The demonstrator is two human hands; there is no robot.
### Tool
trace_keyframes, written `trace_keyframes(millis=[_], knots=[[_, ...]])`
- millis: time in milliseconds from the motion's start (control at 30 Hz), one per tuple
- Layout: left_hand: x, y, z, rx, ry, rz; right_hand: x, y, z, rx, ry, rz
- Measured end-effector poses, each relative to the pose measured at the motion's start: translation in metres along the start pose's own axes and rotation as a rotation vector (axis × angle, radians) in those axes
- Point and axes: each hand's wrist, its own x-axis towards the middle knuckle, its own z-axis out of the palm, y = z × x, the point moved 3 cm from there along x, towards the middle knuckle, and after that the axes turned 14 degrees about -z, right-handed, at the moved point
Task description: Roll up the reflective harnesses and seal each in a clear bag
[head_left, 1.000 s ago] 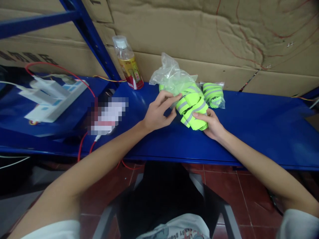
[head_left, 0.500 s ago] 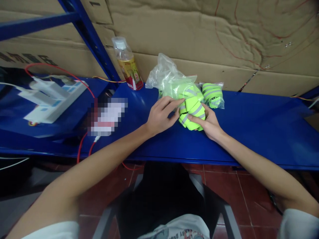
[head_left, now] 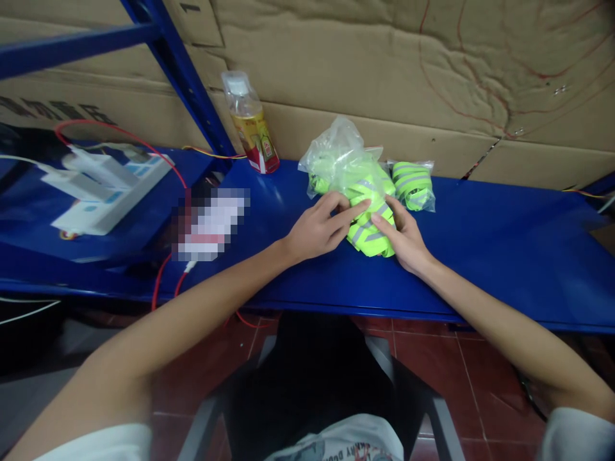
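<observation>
A bundle of neon-yellow reflective strap (head_left: 369, 238) with grey stripes lies folded between my hands at the middle of the blue shelf. My right hand (head_left: 407, 238) grips its right side, thumb on top and fingers partly hidden behind. My left hand (head_left: 324, 227) touches its upper left with the index finger stretched across it; the other fingers are curled. Right behind the bundle lies a clear plastic bag (head_left: 336, 150) with more neon-yellow strap in it. To the right of that sits a smaller bagged roll of the same strap (head_left: 412, 186).
A drink bottle (head_left: 257, 137) stands at the back left. A white power strip (head_left: 113, 195) with plugs and red cables lies further left, near a blurred-out phone-like object (head_left: 211, 224). Cardboard (head_left: 336, 70) lines the back. The blue shelf (head_left: 504, 256) extends right.
My left index finger has stretched further across the strap bundle. The plastic bag behind has sunk and crumpled a little. My right hand keeps its grip.
</observation>
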Motion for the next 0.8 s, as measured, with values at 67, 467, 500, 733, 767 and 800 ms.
trace_keyframes(millis=[67, 467, 500, 733, 767, 800], knots=[[0.000, 0.001, -0.001, 0.045, -0.017, 0.037, 0.001, 0.002, -0.001, 0.004, 0.019, -0.028], [0.004, -0.017, 0.001, -0.230, 0.253, -0.279, 0.003, -0.007, 0.000, 0.213, 0.047, 0.054], [0.004, -0.019, 0.002, -0.293, 0.270, -0.345, 0.003, -0.007, 0.000, 0.233, 0.046, 0.054], [0.005, -0.005, 0.007, -0.684, 0.147, -0.433, 0.004, -0.007, 0.002, 0.276, 0.087, 0.092], [0.005, -0.004, 0.008, -0.726, 0.129, -0.452, 0.004, -0.007, 0.002, 0.276, 0.088, 0.099], [0.005, -0.005, 0.009, -0.762, 0.118, -0.473, 0.004, -0.006, 0.002, 0.279, 0.087, 0.110]])
